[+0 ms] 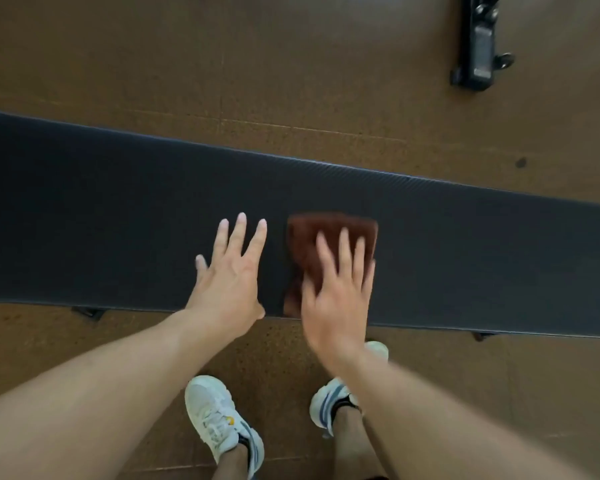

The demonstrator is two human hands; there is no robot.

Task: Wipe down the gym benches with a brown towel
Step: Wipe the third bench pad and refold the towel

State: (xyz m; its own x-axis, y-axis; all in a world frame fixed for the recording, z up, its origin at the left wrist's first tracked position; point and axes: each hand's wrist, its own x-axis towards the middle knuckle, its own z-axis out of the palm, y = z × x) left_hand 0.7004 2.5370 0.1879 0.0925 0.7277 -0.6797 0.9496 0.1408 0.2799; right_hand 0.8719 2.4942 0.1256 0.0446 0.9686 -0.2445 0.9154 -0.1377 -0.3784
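Underfoot, a brown speckled floor (291, 64), with the look of cork or rubber tile and faint seams, fills the view from above. Across it runs a long dark bench pad (118, 209), flat and rectangular, its surface finely ribbed or woven in texture, with a rounded far edge that catches a line of light. No writing or brand can be read anywhere. At the top right stands a black metal piece of gym equipment (478, 46), boxy with bolts. Two bare forearms reach in from below. The left hand (229, 271) lies flat on the pad, fingers straight and spread, holding nothing. Just beside it, the right hand (340, 289), blurred by motion, presses flat with straight fingers on a brown towel (312, 233), a folded, fuzzy, roughly rectangular cloth lying on the pad near its front edge. Below the bench are two white mesh sneakers (219, 417) with blue stripes and dark socks.
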